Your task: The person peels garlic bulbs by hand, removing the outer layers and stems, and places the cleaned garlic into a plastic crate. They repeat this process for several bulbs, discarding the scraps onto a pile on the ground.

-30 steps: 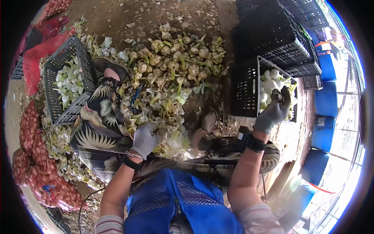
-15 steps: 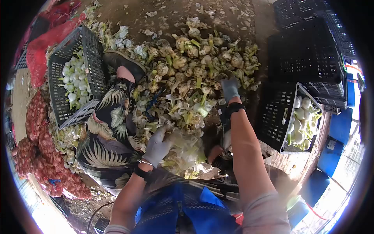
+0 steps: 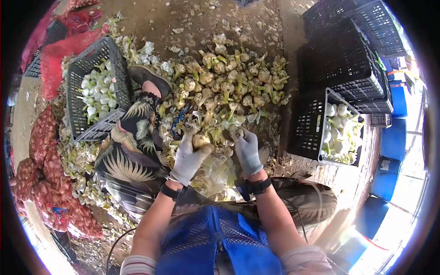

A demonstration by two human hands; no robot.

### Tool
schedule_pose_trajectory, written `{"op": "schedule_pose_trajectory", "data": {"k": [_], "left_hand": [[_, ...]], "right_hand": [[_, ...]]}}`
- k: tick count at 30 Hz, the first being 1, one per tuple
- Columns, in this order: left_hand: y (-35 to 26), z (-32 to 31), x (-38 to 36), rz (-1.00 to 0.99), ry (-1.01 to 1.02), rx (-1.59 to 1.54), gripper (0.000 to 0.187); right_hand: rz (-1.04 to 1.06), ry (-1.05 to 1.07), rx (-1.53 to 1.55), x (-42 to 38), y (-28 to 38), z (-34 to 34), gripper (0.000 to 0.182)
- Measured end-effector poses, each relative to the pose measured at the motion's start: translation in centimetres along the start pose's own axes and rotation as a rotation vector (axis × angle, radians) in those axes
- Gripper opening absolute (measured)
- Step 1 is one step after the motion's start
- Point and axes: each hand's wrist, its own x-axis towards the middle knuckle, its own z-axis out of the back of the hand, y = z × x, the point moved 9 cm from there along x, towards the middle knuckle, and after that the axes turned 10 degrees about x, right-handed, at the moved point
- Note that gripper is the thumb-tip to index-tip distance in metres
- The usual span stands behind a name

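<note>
My left hand [image 3: 189,159], in a pale glove, is closed around a garlic bulb [image 3: 200,141] with fingers and thumb at its sides. Just to the right, my gloved right hand [image 3: 248,150] has its fingers pinched together at a small brownish-grey thing [image 3: 236,132] whose kind I cannot tell. Both hands are over a heap of loose pale skins [image 3: 215,176] between my legs. Beyond them lies a pile of untrimmed garlic bulbs [image 3: 233,75] with soil and green stems on them.
A dark crate [image 3: 73,98] of cleaned white bulbs [image 3: 98,94] stands at left, beside my shoe [image 3: 153,80]. Another crate [image 3: 306,126] with white bulbs [image 3: 341,130] is at right, before stacked black crates [image 3: 334,59]. Red net sacks [image 3: 55,183] lie at far left.
My right hand has drawn back from the pile towards me, beside the left. My left hand has moved slightly forward, and the bulb in it now shows clearly. The camera view has shifted.
</note>
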Motion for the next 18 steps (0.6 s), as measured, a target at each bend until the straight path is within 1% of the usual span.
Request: {"op": "schedule_pose_trajectory", "data": {"k": [1, 2, 3, 4, 5, 6, 7, 8, 9, 10, 12, 13, 14, 15, 16, 18], "left_hand": [[-1.3, 0.2, -0.2, -0.181, -0.022, 0.151, 0.06], [-1.8, 0.1, -0.7, -0.195, -0.023, 0.15, 0.06], [-4.0, 0.0, -1.8, -0.371, -0.103, 0.492, 0.061], [-6.0, -0.6, -3.1, -0.544, -0.191, 0.836, 0.063], [-6.0, -0.1, -3.5, -0.43, -0.193, 0.702, 0.064], [-6.0, 0.1, -4.0, -0.44, -0.199, 0.704, 0.064], [-5.8, 0.5, -4.4, -0.445, -0.195, 0.632, 0.062], [-6.5, 0.6, -4.8, -0.448, -0.187, 0.559, 0.061], [-4.7, 0.5, -5.1, -0.107, -0.044, 0.165, 0.058], [-4.9, 0.5, -5.1, -0.115, -0.041, 0.165, 0.058], [-4.9, 0.7, -4.9, -0.114, 0.01, -0.199, 0.048], [-4.2, 0.9, -4.7, -0.132, 0.01, -0.163, 0.044], [-3.9, 0.8, -4.7, -0.138, 0.014, -0.162, 0.044], [-4.1, 0.7, -4.7, -0.194, 0.004, -0.06, 0.043], [-4.2, 0.7, -4.9, -0.249, -0.007, 0.042, 0.043], [-3.9, 0.9, -5.0, -0.243, -0.007, 0.03, 0.04]], "right_hand": [[0.017, 0.005, 0.0, -0.3, 0.0, -0.3, 0.025], [0.051, 0.046, -0.235, -0.9, 0.6, -1.9, 0.027], [0.085, 0.083, -0.471, -1.5, 1.2, -3.6, 0.03], [0.183, 0.079, -0.57, -2.2, 2.4, -5.1, 0.032], [0.221, 0.082, -0.602, -2.7, 2.6, -5.3, 0.027], [0.259, 0.085, -0.634, -3.2, 2.7, -5.4, 0.023], [0.27, 0.088, -0.633, -3.7, 2.7, -5.3, 0.023], [0.307, 0.115, -0.502, -4.5, 3.2, -5.4, 0.021], [0.343, 0.14, -0.372, -5.3, 3.7, -5.2, 0.02], [0.351, 0.137, -0.373, -5.9, 4.1, -4.8, 0.02], [0.253, 0.198, -0.205, -6.6, 3.8, -4.4, 0.017], [0.261, 0.196, -0.205, -6.7, 3.8, -4.4, 0.017], [0.149, 0.175, -0.009, -6.5, 2.9, -4.1, 0.016], [0.035, 0.155, 0.187, -6.4, 2.0, -4.0, 0.014], [0.039, 0.154, 0.188, -6.4, 2.2, -3.6, 0.014], [0.541, 0.393, -0.276, -8.1, 7.7, -6.0, 0.027]]}}
